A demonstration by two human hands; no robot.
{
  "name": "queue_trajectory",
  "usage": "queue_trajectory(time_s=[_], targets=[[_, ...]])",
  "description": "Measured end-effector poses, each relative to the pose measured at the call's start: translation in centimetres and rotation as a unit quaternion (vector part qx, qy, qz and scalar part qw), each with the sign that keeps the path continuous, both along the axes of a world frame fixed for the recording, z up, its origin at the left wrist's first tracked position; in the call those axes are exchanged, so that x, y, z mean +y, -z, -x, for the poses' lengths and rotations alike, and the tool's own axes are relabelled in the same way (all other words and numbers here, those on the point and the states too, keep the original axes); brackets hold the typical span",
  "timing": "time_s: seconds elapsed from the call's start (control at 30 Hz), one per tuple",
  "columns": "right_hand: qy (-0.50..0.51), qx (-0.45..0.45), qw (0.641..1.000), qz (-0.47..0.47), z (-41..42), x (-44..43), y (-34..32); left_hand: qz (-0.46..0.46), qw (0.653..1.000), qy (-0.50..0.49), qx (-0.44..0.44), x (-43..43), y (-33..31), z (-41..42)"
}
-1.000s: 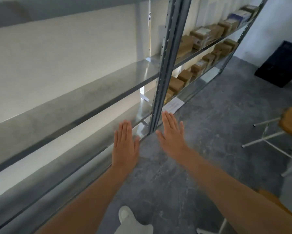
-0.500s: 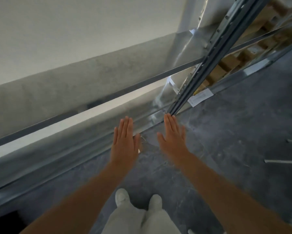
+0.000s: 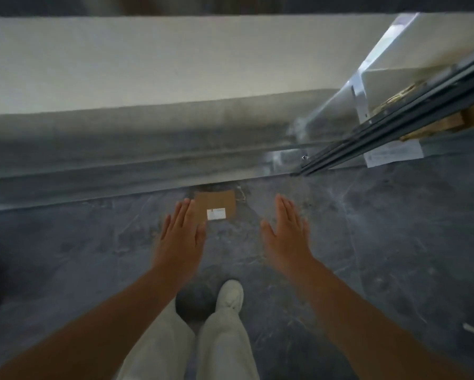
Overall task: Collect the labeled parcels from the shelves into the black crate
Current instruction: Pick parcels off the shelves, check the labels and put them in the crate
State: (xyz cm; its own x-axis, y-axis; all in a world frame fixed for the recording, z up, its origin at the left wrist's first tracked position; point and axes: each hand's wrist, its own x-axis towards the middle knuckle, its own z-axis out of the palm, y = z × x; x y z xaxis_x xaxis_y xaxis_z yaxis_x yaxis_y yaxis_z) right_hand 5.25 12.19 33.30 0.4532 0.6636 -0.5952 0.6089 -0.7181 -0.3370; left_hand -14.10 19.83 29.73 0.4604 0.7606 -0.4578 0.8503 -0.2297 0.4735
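Your left hand (image 3: 181, 237) and right hand (image 3: 286, 233) hover flat, fingers straight, holding nothing, flanking a brown cardboard parcel (image 3: 215, 204) with a white label (image 3: 216, 214) on the grey floor (image 3: 367, 242).

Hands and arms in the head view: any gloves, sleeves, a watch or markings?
None. The left hand and right hand are ungloved, with no rings showing. Up to the frame's edge, no sleeve, watch or band appears on either arm. Lower down are loose off-white trousers and a white shoe.
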Motion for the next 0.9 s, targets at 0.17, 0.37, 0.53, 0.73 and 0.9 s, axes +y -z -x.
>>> queue_trajectory(time_s=[0.17,0.37,0.53,0.73,0.9], targets=[[0.052,0.059,0.996,0.036,-0.4,0.5,10.8,0.085,0.993,-0.083,0.013,-0.9,9.3,0.1],[0.167,0.181,0.965,0.088,0.9,0.8,22.4,0.169,0.972,-0.156,0.037,-0.5,18.2,0.7],[0.198,0.199,0.956,0.083,1.3,1.9,29.5,0.214,0.956,-0.2,0.029,1.5,26.1,1.2],[0.227,0.186,0.953,0.081,0.9,4.5,37.6,0.252,0.936,-0.245,-0.006,4.1,34.0,0.5],[0.252,0.223,0.938,0.085,0.4,7.7,41.2,0.295,0.906,-0.294,-0.077,5.6,38.6,-0.4]])
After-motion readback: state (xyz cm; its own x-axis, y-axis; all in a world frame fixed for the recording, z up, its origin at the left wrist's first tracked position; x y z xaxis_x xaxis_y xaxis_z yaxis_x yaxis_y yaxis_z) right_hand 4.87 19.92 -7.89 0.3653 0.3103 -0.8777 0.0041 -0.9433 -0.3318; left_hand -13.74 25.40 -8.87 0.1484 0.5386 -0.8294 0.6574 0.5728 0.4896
